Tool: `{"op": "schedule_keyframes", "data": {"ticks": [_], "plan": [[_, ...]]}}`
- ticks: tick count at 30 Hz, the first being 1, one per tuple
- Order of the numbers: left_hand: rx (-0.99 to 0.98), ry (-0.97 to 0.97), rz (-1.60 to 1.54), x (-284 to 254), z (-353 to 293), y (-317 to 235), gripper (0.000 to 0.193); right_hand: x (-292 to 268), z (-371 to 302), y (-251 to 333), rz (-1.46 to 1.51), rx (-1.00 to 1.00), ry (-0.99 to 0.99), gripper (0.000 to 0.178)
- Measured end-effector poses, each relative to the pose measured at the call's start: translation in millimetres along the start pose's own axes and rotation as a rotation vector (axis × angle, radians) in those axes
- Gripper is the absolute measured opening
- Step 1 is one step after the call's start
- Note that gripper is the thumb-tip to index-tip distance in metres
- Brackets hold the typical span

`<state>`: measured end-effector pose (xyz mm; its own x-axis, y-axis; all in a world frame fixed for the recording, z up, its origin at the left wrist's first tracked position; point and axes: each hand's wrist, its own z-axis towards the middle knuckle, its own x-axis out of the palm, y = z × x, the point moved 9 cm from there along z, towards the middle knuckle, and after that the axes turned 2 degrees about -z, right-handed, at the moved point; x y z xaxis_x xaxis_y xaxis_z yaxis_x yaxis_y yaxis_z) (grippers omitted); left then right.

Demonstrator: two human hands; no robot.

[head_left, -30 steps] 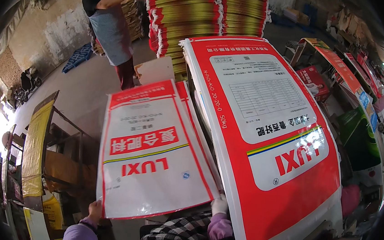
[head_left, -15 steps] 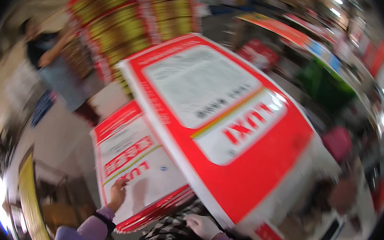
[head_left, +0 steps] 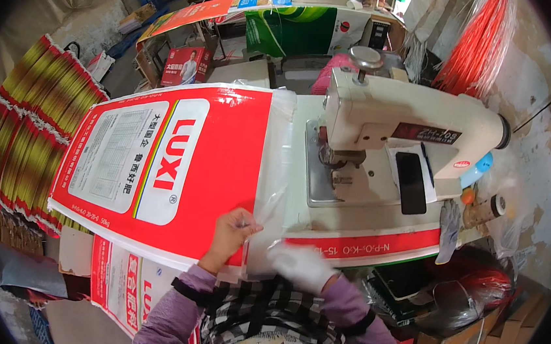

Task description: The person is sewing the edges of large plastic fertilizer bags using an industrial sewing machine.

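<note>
A red and white woven sack (head_left: 234, 162) lies flat before me, its printed face up and a clear plastic liner (head_left: 271, 185) sticking out past its right edge. My left hand (head_left: 232, 232), bare, pinches the sack's near right edge where the liner comes out. My right hand (head_left: 300, 267), in a white glove, hovers beside the liner at the table's front edge; motion smears its fingers. Just right of the liner stands a cream sewing machine (head_left: 411, 115), its needle area over a metal plate (head_left: 320, 189). A second sack (head_left: 118, 289) hangs lower at the left.
On the machine bed lie a black phone (head_left: 412, 184) and a pen (head_left: 428, 160). A grey glove (head_left: 448, 233) drapes over the table's right end. Stacked bundles of folded sacks (head_left: 25, 150) stand at left. Red strands (head_left: 473, 48) hang at the back right.
My view has swung right, bringing the sewing machine into sight. The upper sack now lies flat beside it. My left hand has moved from the lower sack to the upper sack's edge.
</note>
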<state>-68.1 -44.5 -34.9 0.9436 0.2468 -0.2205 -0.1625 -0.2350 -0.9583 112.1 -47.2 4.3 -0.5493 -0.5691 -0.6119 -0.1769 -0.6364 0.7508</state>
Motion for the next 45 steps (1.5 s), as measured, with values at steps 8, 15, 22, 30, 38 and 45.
{"op": "schedule_keyframes", "data": {"ticks": [8, 15, 22, 30, 38, 45], "plan": [[0.412, -0.043, 0.365, 3.3, -65.3, -74.1, 0.011, 48.5, 34.1, -68.2, 1.165, 0.772, -0.029, 0.044], [0.347, 0.198, 0.384, 11.0, -76.4, -45.5, 0.024, 32.8, 38.2, -51.2, 0.926, 0.602, -0.026, 0.028], [0.052, 0.048, -0.166, -7.5, -22.2, -39.5, 0.036, 61.0, 47.3, -50.8, 1.026, 0.761, -0.399, 0.031], [0.248, -0.316, -0.381, -58.6, -50.5, -63.0, 0.023, -48.4, 60.5, 33.1, -0.183, 0.123, -0.658, 0.035], [0.29, -0.193, 0.16, -31.5, -13.6, -11.8, 0.056, 28.6, 92.4, 10.5, 0.613, 0.325, -0.451, 0.01], [0.144, -0.081, 0.713, -62.7, -46.3, -39.6, 0.024, 54.0, 79.3, 44.6, 0.345, -0.062, -0.024, 0.01]]}}
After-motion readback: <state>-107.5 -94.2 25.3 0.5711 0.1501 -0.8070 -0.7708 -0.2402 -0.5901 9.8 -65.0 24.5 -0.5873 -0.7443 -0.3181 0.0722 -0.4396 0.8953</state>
